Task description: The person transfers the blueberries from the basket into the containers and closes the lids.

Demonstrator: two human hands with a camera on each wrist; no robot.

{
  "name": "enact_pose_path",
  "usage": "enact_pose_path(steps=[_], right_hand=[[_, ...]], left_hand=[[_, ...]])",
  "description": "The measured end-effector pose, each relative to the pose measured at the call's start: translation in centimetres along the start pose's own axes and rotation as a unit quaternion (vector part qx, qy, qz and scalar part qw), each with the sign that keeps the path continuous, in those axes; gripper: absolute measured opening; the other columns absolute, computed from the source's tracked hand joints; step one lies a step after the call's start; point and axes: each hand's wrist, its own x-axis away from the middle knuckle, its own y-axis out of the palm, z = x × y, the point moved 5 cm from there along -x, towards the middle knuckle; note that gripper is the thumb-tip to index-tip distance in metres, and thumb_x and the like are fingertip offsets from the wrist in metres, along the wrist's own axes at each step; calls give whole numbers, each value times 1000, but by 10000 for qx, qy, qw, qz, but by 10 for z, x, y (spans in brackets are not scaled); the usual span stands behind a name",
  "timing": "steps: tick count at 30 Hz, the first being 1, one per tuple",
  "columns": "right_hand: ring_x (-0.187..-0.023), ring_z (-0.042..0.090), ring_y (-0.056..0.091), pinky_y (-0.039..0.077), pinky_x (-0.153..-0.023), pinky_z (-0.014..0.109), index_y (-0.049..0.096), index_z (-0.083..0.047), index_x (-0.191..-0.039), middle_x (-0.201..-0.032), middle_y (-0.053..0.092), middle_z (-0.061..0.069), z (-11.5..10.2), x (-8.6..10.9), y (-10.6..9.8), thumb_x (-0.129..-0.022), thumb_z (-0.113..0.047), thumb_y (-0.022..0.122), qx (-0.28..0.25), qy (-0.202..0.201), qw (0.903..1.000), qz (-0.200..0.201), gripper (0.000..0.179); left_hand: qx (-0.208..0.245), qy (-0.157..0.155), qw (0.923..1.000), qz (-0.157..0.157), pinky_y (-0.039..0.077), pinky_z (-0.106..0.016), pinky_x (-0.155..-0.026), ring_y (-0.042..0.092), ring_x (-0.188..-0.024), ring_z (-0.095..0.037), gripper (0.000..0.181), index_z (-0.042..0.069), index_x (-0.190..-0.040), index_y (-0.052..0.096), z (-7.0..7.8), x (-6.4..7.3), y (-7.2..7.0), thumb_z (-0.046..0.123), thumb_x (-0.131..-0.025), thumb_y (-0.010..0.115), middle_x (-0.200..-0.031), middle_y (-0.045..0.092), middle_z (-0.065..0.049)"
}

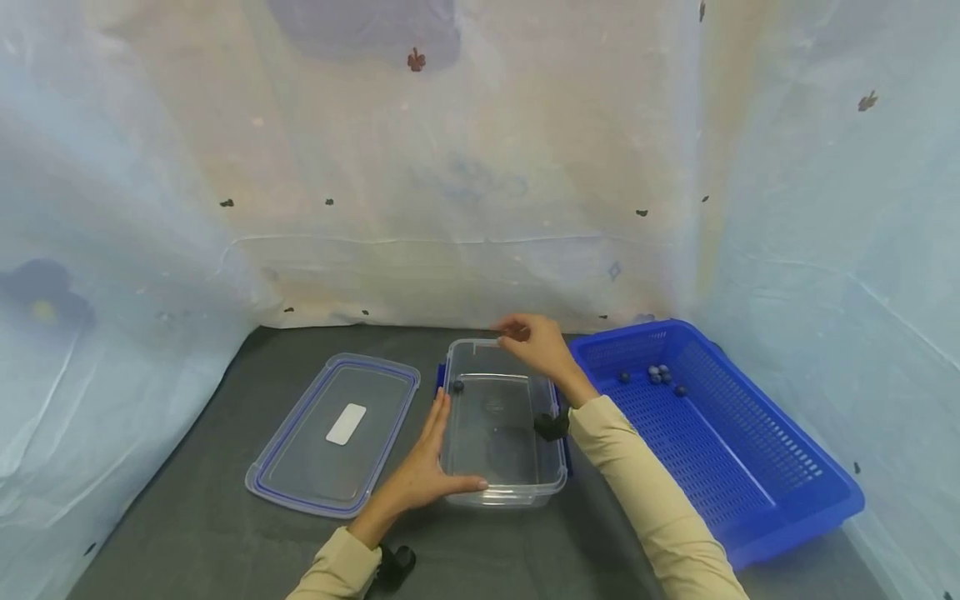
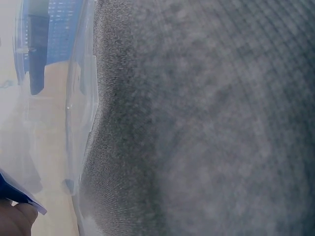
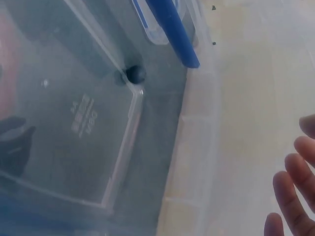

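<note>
A clear plastic food container (image 1: pixel 498 492) with blue side clips stands lidless between the hands. One blueberry (image 1: pixel 458 387) lies inside it by the far left corner; the right wrist view shows that berry (image 3: pixel 136 74) close to a blue clip (image 3: pixel 174 34). My left hand (image 1: pixel 423 467) rests against the container's near left corner, its fingers straight along the left side and its thumb over the near rim. Above the far rim hovers my right hand (image 1: pixel 536 346), holding nothing, with relaxed fingers (image 3: pixel 298 172) spread apart in the right wrist view.
Right of the container, a blue perforated basket (image 1: pixel 720 533) holds several blueberries (image 1: pixel 656 375). The container's clear lid (image 1: pixel 300 467), blue-sealed and with a white label (image 1: pixel 346 424), lies flat at the left. A patterned sheet (image 1: pixel 465 167) hangs behind the dark grey tabletop (image 1: pixel 480 558).
</note>
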Motion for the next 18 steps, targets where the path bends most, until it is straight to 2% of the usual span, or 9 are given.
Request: enact_pose_path(steps=[7,12,18], right_hand=[[-97,31,61,49,-86,45,66,-1,-118,-110,64,16,7,4,-16,-91,-13,66,602,-14,9981,89,30],[-103,33,60,48,-89,45,62,0,-122,-113,63,19,9,7,-29,-90,-12,66,971,-138,9950,163,35],[-108,35,55,43,-88,55,65,-5,-121,-116,62,15,10,17,-52,-90,-17,67,1765,-163,9834,383,34]], left_hand=[[-13,62,10000,14,16,-66,-106,-3,-144,-35,131,21,-156,-9,-1,-1,0,43,-69,87,-160,-16,-4],[-49,37,10000,38,16,-67,-106,-2,-144,-36,132,21,-156,-9,-1,-1,0,44,-68,87,-161,-16,-4],[-33,12,10000,63,17,-66,-106,-1,-144,-36,132,21,-156,-8,-2,0,1,46,-68,87,-161,-15,-2]])
